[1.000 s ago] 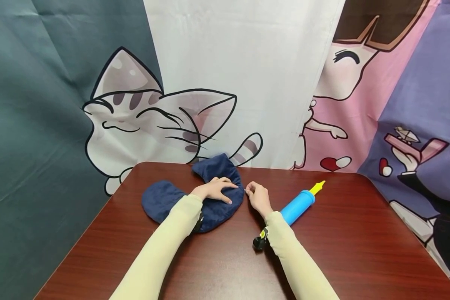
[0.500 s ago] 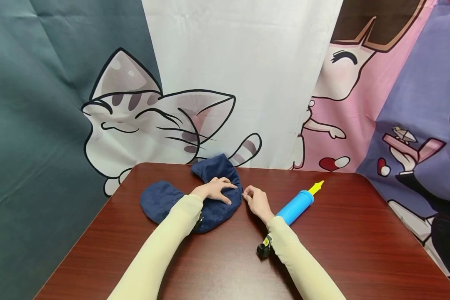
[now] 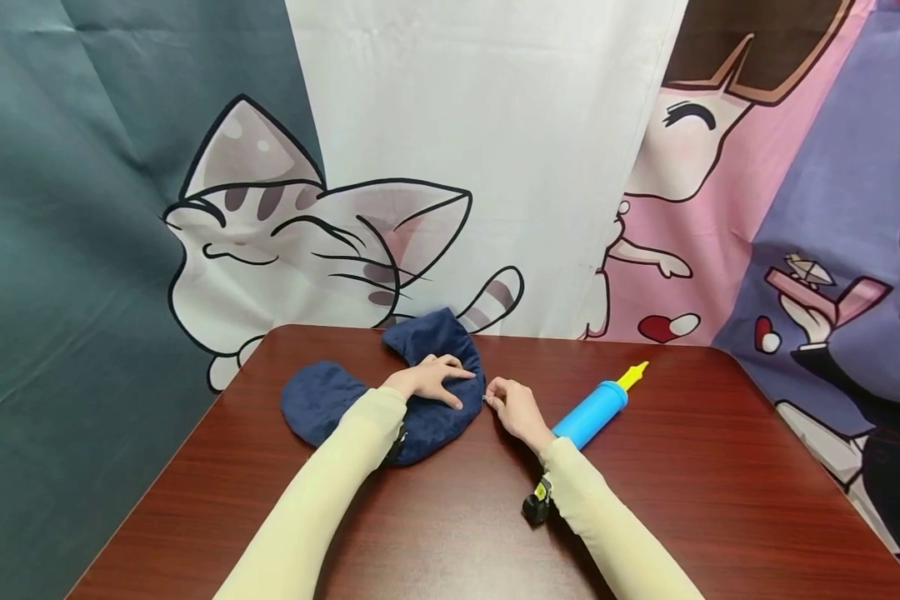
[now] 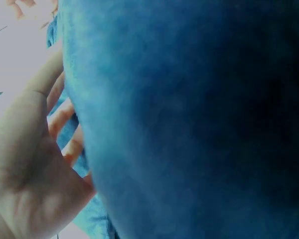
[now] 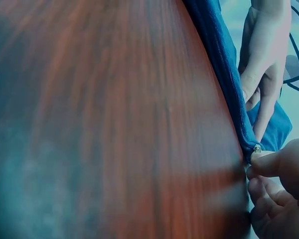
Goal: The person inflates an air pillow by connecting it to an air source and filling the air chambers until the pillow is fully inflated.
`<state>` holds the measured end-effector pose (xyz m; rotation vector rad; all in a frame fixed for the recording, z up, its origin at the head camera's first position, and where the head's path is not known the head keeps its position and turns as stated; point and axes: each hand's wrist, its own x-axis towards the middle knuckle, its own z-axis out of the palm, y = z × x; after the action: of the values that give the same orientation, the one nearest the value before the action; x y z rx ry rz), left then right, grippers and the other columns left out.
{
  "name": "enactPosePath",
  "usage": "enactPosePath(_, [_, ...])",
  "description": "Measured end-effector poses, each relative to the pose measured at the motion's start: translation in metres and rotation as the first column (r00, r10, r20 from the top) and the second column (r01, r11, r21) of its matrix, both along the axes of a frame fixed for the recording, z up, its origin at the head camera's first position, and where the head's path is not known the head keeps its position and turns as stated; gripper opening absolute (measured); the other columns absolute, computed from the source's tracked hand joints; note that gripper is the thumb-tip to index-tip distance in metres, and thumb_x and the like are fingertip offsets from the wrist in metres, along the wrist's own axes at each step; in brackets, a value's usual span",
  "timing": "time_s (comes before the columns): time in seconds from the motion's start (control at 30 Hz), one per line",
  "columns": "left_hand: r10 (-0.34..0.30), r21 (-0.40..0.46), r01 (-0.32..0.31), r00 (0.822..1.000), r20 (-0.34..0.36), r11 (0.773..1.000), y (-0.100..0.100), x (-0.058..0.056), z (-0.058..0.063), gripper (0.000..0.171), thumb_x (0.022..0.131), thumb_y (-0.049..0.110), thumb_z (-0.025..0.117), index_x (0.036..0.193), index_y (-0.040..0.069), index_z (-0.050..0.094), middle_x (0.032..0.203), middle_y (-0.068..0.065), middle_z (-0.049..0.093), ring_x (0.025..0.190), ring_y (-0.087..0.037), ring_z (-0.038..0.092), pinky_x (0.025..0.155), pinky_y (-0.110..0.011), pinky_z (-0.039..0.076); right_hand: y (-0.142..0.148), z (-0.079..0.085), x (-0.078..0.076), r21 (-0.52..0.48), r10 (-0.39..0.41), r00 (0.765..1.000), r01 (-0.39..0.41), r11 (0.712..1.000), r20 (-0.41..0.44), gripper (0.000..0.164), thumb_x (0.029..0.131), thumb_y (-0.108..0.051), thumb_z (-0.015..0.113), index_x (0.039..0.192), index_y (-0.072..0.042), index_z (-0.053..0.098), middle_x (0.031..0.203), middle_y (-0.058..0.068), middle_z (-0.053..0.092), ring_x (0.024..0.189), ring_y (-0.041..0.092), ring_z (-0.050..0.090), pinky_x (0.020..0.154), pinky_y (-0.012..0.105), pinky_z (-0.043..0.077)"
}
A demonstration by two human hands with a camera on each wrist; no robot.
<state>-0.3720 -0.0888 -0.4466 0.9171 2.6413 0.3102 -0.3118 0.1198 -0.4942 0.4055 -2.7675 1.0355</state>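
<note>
A dark blue plush U-shaped neck pillow [image 3: 435,429] lies near the table's far edge. Spread fingers of my left hand [image 3: 429,379] rest on top of it, pressing its right part. At the pillow's right edge, my right hand [image 3: 517,408] pinches a small metal zipper pull [image 5: 257,148] between thumb and fingertips. The right wrist view shows the zipper seam running along the pillow's side. In the left wrist view the blue pillow fabric [image 4: 154,124] fills most of the picture and hides the left fingertips.
A blue hand pump [image 3: 591,415] with a yellow nozzle lies right of my right hand, its near end hidden behind the right forearm. Both stand on the brown wooden table [image 3: 450,533]. A cartoon-printed curtain [image 3: 540,150] hangs behind the table.
My right hand has shifted slightly toward me along the pillow's right edge, with the zipper pull in its fingers. The left hand, the pillow and the pump stay where they were.
</note>
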Motion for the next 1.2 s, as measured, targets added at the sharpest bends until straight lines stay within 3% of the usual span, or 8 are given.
enactPosePath(0.27, [0.006, -0.025, -0.006, 1.000, 0.006, 1.000, 0.002, -0.001, -0.001, 0.069, 0.090, 0.044, 0.070, 0.151, 0.029, 0.042, 0.152, -0.006, 0.038, 0.129, -0.032, 0.037, 0.111, -0.046, 0.034, 0.001, 0.004, 0.009, 0.057, 0.114, 0.993, -0.115, 0.992, 0.014, 0.014, 0.091, -0.005, 0.067, 0.082, -0.013, 0.062, 0.082, 0.004, 0.058, 0.074, 0.015, 0.051, 0.070, 0.030, 0.041])
enactPosePath(0.37, [0.018, -0.045, -0.018, 1.000, 0.005, 0.999, 0.005, 0.001, 0.000, 0.070, 0.090, 0.043, 0.070, 0.152, 0.028, 0.041, 0.153, -0.006, 0.037, 0.130, -0.033, 0.037, 0.112, -0.045, 0.033, 0.002, 0.006, 0.013, 0.053, 0.123, 0.992, -0.124, 0.991, 0.031, 0.013, 0.091, -0.006, 0.068, 0.082, -0.013, 0.062, 0.082, 0.003, 0.059, 0.074, 0.014, 0.052, 0.070, 0.029, 0.043])
enactPosePath(0.5, [0.081, -0.108, -0.080, 0.997, 0.006, 0.991, 0.016, 0.007, 0.003, 0.070, 0.091, 0.046, 0.067, 0.153, 0.029, 0.038, 0.154, -0.006, 0.035, 0.129, -0.033, 0.037, 0.110, -0.043, 0.034, 0.005, 0.008, 0.014, 0.028, 0.076, 0.996, -0.078, 0.997, 0.041, 0.013, 0.093, -0.007, 0.066, 0.083, -0.013, 0.061, 0.083, 0.003, 0.061, 0.074, 0.016, 0.051, 0.072, 0.031, 0.042])
enactPosePath(0.7, [0.201, -0.193, -0.195, 0.980, 0.011, 0.962, 0.028, 0.013, 0.013, 0.070, 0.092, 0.050, 0.065, 0.153, 0.032, 0.036, 0.157, -0.006, 0.033, 0.134, -0.034, 0.037, 0.111, -0.044, 0.038, 0.008, 0.011, 0.010, -0.003, -0.022, 0.997, 0.023, 1.000, 0.074, 0.014, 0.095, -0.009, 0.064, 0.082, -0.015, 0.061, 0.087, 0.002, 0.065, 0.075, 0.017, 0.052, 0.073, 0.032, 0.042])
enactPosePath(1.2, [0.251, -0.248, -0.242, 0.968, 0.008, 0.938, 0.028, 0.030, 0.025, 0.071, 0.090, 0.045, 0.069, 0.151, 0.020, 0.043, 0.154, -0.014, 0.037, 0.137, -0.034, 0.045, 0.110, -0.043, 0.042, 0.005, 0.012, 0.010, -0.037, -0.078, 0.990, 0.082, 0.996, 0.116, 0.012, 0.095, -0.010, 0.064, 0.084, -0.013, 0.063, 0.083, 0.001, 0.067, 0.075, 0.018, 0.054, 0.073, 0.032, 0.043])
